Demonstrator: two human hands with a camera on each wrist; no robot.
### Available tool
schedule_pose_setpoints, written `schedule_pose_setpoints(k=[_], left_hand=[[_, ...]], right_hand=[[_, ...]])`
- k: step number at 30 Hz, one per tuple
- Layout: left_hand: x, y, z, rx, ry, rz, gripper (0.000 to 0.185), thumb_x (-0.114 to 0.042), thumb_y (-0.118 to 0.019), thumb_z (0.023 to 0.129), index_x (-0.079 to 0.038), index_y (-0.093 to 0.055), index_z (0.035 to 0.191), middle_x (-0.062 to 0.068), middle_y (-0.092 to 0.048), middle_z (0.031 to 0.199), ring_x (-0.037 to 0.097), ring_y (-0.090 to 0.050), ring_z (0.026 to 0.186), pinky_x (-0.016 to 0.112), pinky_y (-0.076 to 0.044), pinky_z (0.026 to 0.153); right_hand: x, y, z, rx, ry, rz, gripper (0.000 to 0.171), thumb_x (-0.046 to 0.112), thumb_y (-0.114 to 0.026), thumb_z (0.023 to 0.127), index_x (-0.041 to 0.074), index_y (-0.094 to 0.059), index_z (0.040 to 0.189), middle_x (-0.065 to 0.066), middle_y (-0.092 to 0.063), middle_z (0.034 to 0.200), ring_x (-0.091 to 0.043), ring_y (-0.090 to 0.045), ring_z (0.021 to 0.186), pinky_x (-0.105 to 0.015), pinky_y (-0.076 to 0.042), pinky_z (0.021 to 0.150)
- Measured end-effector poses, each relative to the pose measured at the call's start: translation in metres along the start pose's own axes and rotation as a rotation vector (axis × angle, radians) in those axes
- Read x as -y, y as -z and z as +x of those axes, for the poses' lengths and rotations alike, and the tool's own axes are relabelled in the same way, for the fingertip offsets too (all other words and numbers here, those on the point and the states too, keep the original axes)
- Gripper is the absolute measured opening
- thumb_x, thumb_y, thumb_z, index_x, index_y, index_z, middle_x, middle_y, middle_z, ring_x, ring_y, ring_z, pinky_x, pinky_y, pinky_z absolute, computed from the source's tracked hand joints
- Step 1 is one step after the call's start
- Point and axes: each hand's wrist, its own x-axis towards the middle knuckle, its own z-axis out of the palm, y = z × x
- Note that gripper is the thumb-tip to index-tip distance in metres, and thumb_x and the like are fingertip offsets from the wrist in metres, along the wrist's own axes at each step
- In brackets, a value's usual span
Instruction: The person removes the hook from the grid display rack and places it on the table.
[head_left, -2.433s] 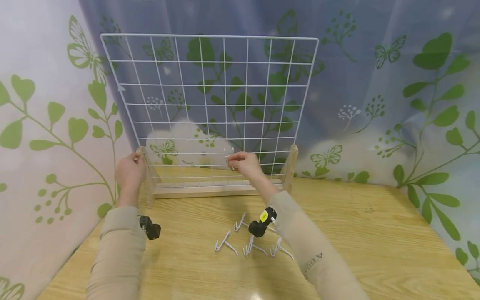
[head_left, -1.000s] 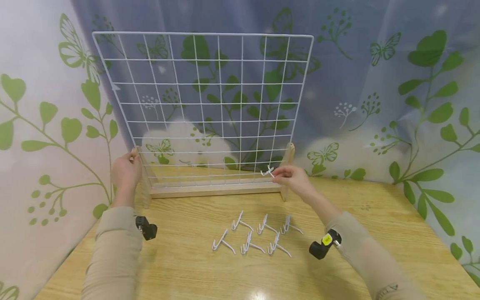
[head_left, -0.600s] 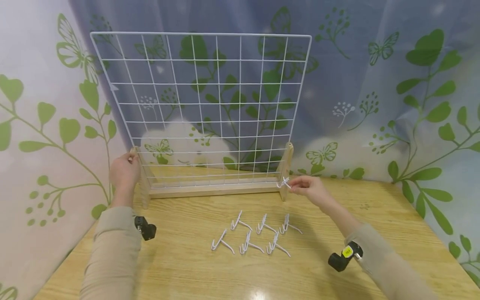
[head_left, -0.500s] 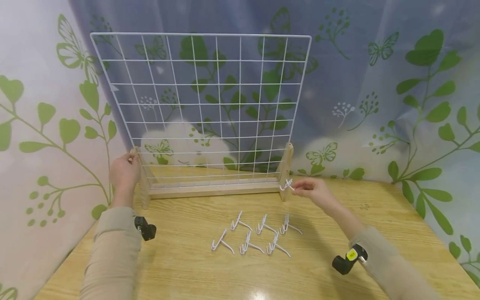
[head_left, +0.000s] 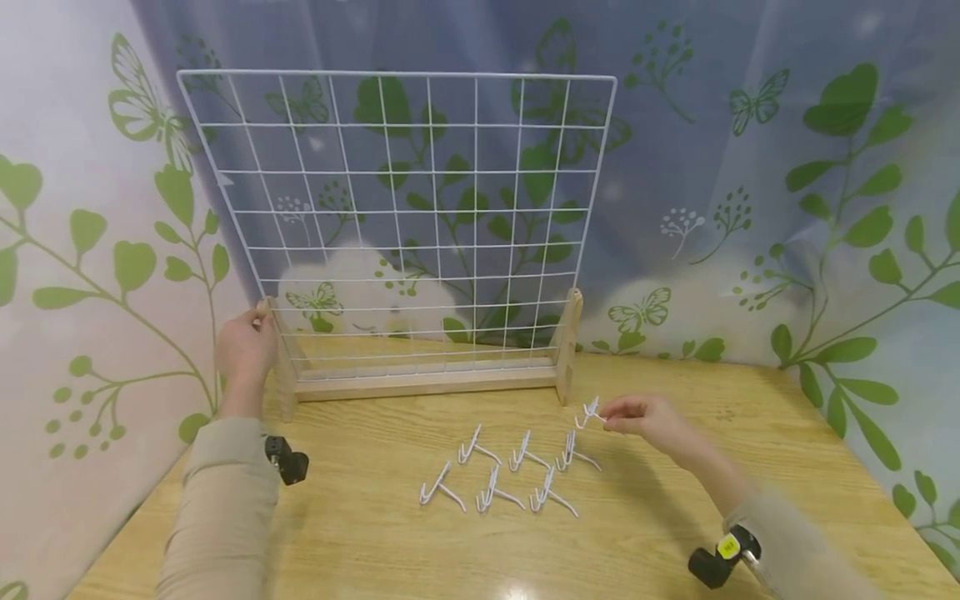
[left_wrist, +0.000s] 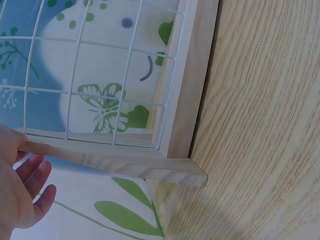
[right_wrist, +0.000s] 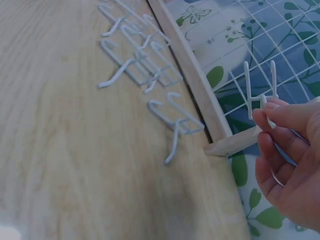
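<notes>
A white wire grid panel [head_left: 405,208] stands upright in a wooden base [head_left: 420,382] at the back of the table. My left hand [head_left: 243,350] grips the base's left post [left_wrist: 90,156]. My right hand [head_left: 645,417] hovers low over the table, right of the base, and pinches a small white wire hook [head_left: 590,412] between thumb and fingertips; the right wrist view shows that hook [right_wrist: 260,95] with its two prongs pointing up. Several more white hooks [head_left: 498,475] lie in two rows on the wood, just left of my right hand.
The wooden table [head_left: 660,533] ends at the leaf-and-butterfly curtain [head_left: 750,167] behind and on both sides. Black wrist cameras sit on both sleeves [head_left: 285,462].
My right hand has left the grid's bottom row, carried the hook rightward past the right post and come down toward the table near the other hooks. The left hand has stayed on the post.
</notes>
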Motion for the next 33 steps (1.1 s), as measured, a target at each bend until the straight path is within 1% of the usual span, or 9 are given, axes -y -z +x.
schedule_pose_setpoints(k=[3,7,11,13,20,23,28,31,33], left_hand=[[0.001,0.0,0.0,-0.008,-0.001,-0.004,0.039,-0.026,-0.038,0.097,-0.001,-0.058,0.12,0.022,-0.06,0.106,0.039,-0.056,0.094,0.048,-0.044,0.075],[0.001,0.001,0.0,-0.006,0.011,-0.016,0.04,-0.026,-0.037,0.097,-0.002,-0.057,0.122,0.022,-0.06,0.109,0.039,-0.056,0.097,0.049,-0.044,0.077],[0.003,0.002,0.0,0.005,0.033,-0.013,0.041,-0.026,-0.037,0.097,-0.003,-0.055,0.125,0.022,-0.059,0.113,0.039,-0.055,0.1,0.05,-0.043,0.079],[0.003,0.001,0.001,0.01,0.034,-0.004,0.043,-0.027,-0.036,0.097,-0.003,-0.053,0.128,0.022,-0.059,0.113,0.039,-0.054,0.101,0.05,-0.043,0.08],[0.001,0.0,0.0,0.037,0.028,0.005,0.045,-0.028,-0.033,0.098,-0.002,-0.048,0.133,0.023,-0.058,0.115,0.041,-0.053,0.104,0.051,-0.042,0.083],[-0.001,0.0,-0.001,0.025,0.033,-0.005,0.048,-0.031,-0.03,0.099,-0.002,-0.047,0.133,0.024,-0.057,0.117,0.043,-0.052,0.106,0.052,-0.041,0.085],[-0.004,-0.005,-0.003,-0.009,0.041,-0.028,0.057,-0.039,-0.022,0.099,-0.001,-0.049,0.13,0.026,-0.058,0.115,0.044,-0.053,0.103,0.053,-0.042,0.085],[-0.004,-0.008,-0.005,-0.022,0.058,-0.042,0.061,-0.043,-0.019,0.098,0.0,-0.045,0.133,0.028,-0.054,0.118,0.045,-0.051,0.105,0.054,-0.04,0.086],[-0.005,-0.01,-0.007,-0.048,0.063,-0.058,0.062,-0.044,-0.019,0.098,0.001,-0.042,0.134,0.029,-0.05,0.12,0.044,-0.048,0.108,0.055,-0.039,0.089]], right_hand=[[-0.009,-0.001,-0.009,0.051,-0.007,-0.022,0.03,0.017,-0.064,0.088,-0.005,-0.062,0.108,-0.02,-0.063,0.103,-0.022,-0.06,0.094,-0.044,-0.047,0.087],[-0.02,-0.003,-0.02,0.109,0.004,-0.054,0.026,0.017,-0.064,0.087,-0.002,-0.064,0.105,-0.016,-0.063,0.104,-0.024,-0.058,0.095,-0.043,-0.047,0.084],[-0.028,-0.008,-0.028,0.161,0.005,-0.051,0.023,0.015,-0.064,0.087,-0.001,-0.065,0.103,-0.015,-0.064,0.104,-0.022,-0.057,0.094,-0.034,-0.049,0.078],[-0.032,-0.011,-0.031,0.177,0.011,-0.035,0.022,0.012,-0.064,0.086,-0.002,-0.065,0.102,-0.015,-0.064,0.101,-0.019,-0.057,0.088,-0.029,-0.049,0.073],[-0.04,-0.024,-0.034,0.208,0.044,-0.025,0.017,0.005,-0.066,0.083,-0.004,-0.067,0.097,-0.015,-0.065,0.087,-0.008,-0.054,0.066,-0.022,-0.046,0.057],[-0.041,-0.027,-0.034,0.209,0.048,-0.039,0.017,0.004,-0.066,0.082,-0.004,-0.067,0.096,-0.014,-0.066,0.085,-0.007,-0.053,0.064,-0.021,-0.046,0.056],[-0.042,-0.03,-0.035,0.201,0.056,-0.063,0.014,0.003,-0.067,0.081,-0.002,-0.068,0.094,-0.012,-0.067,0.085,-0.008,-0.056,0.067,-0.021,-0.046,0.058],[-0.041,-0.03,-0.038,0.204,0.069,-0.075,0.013,0.002,-0.066,0.081,-0.002,-0.068,0.093,-0.011,-0.067,0.084,-0.009,-0.057,0.068,-0.021,-0.047,0.058],[-0.039,-0.03,-0.04,0.206,0.077,-0.088,0.013,0.002,-0.067,0.08,-0.003,-0.068,0.092,-0.01,-0.067,0.083,-0.008,-0.057,0.068,-0.021,-0.047,0.058]])
